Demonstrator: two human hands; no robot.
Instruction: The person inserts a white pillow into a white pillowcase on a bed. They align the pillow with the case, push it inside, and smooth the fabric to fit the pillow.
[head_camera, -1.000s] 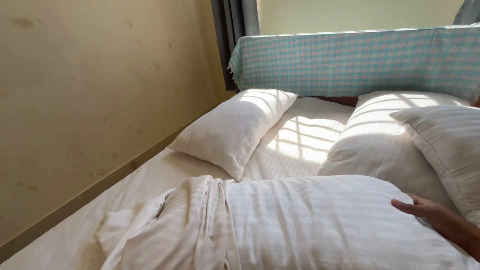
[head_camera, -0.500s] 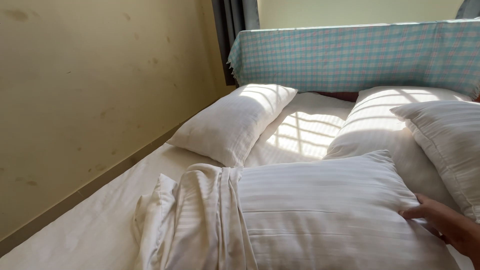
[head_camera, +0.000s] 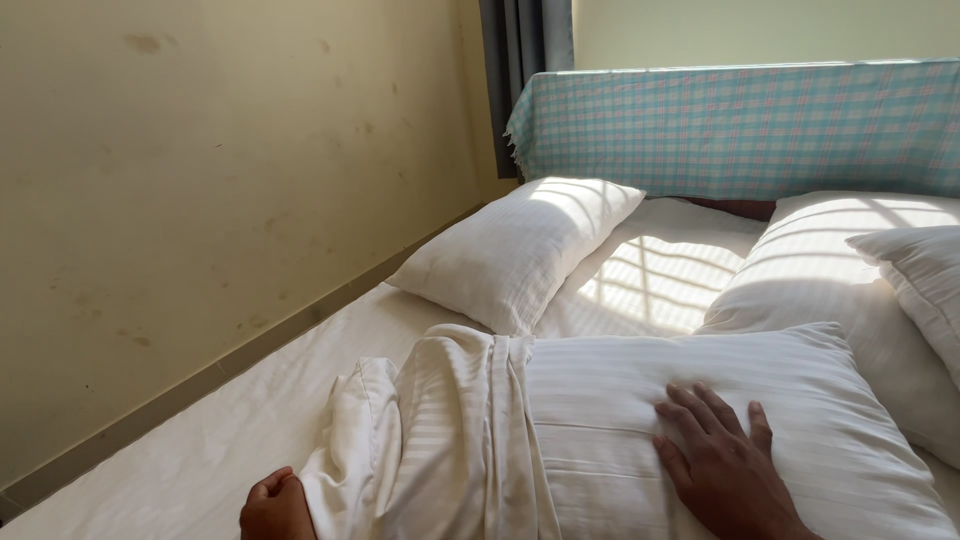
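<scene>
A white striped pillow (head_camera: 800, 400) lies across the bed in front of me, its loose pillowcase end (head_camera: 440, 430) bunched and hanging off at the left. My right hand (head_camera: 722, 465) rests flat on top of the pillow with fingers spread. My left hand (head_camera: 276, 508) shows at the bottom edge, fingers curled, touching the loose end of the pillowcase; whether it grips the cloth is unclear.
Another white pillow (head_camera: 515, 250) lies near the wall, and two more pillows (head_camera: 850, 280) are stacked at the right. A checked cloth covers the headboard (head_camera: 740, 125). A yellow wall (head_camera: 200, 200) runs along the bed's left side, a dark curtain (head_camera: 525, 50) behind.
My right hand moved from the pillow's right edge onto its top. My left hand came into view at the bottom. The pillow and its loose cover shifted right.
</scene>
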